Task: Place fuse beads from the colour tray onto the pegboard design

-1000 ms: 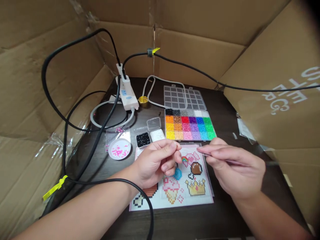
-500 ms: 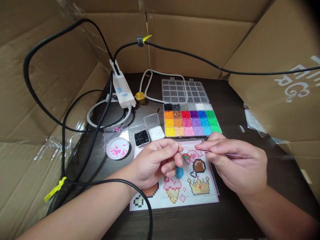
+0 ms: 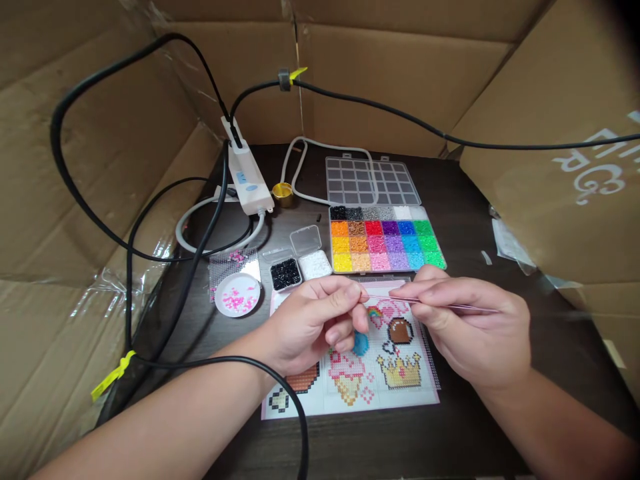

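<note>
My left hand (image 3: 313,327) hovers over the left part of a pegboard sheet (image 3: 415,390) with small bead pictures: a crown, an ice cream, a brown shape. Its thumb and forefinger are pinched together on something too small to make out. My right hand (image 3: 470,327) grips thin pink tweezers (image 3: 400,299), whose tip points left and meets the left fingertips. An open bead box (image 3: 385,243) with several coloured compartments lies just beyond both hands.
Left of the sheet stand a round white dish of pink beads (image 3: 237,295) and two small boxes, black beads (image 3: 285,273) and white beads (image 3: 315,264). A white power unit (image 3: 245,179) with black cables (image 3: 165,313) crosses the left side. Cardboard walls (image 3: 565,153) surround the dark table.
The tweezers' tip has moved left until it reaches my left fingertips. The view shifted slightly; both hands stay over the sheet.
</note>
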Demonstrator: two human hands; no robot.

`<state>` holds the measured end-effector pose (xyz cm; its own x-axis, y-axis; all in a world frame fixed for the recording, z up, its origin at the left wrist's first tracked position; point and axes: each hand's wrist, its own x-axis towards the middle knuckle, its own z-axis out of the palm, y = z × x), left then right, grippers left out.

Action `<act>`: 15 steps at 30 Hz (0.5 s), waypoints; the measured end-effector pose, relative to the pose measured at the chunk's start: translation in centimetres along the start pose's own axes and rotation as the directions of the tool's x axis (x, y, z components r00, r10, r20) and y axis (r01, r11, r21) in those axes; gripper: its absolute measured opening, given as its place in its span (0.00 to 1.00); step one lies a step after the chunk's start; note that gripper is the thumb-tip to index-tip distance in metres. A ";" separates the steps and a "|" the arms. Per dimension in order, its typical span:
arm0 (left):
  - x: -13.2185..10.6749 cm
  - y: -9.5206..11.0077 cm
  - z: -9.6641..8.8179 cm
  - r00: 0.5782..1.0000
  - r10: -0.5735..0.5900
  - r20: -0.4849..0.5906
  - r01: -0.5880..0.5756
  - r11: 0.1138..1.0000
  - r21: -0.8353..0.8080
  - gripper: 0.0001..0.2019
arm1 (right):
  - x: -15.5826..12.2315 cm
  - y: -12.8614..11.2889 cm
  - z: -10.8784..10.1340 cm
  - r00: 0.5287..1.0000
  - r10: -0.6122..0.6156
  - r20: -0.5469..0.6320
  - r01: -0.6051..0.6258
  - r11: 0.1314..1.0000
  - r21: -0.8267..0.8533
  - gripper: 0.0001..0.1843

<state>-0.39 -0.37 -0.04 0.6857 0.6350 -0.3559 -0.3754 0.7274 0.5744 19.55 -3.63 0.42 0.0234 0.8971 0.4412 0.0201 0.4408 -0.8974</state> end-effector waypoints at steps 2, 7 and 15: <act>0.0 0.0 0.0 1.000 0.000 0.011 0.000 1.000 -0.002 0.09 | 0.0 0.0 0.0 1.000 0.010 0.010 -0.010 1.000 0.024 0.14; 0.0 0.0 -0.1 1.000 -0.004 -0.003 0.004 1.000 0.018 0.10 | 0.0 0.2 -0.1 1.000 0.016 0.007 -0.016 0.999 0.040 0.11; 0.0 0.0 0.0 1.000 -0.002 0.006 0.002 1.000 0.008 0.10 | 0.0 0.2 -0.1 1.000 0.013 0.013 -0.014 0.999 0.036 0.13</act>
<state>-0.43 -0.38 -0.03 0.6903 0.6316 -0.3530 -0.3688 0.7268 0.5794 19.64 -3.50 0.25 0.0105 0.9033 0.4289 -0.0167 0.4291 -0.9031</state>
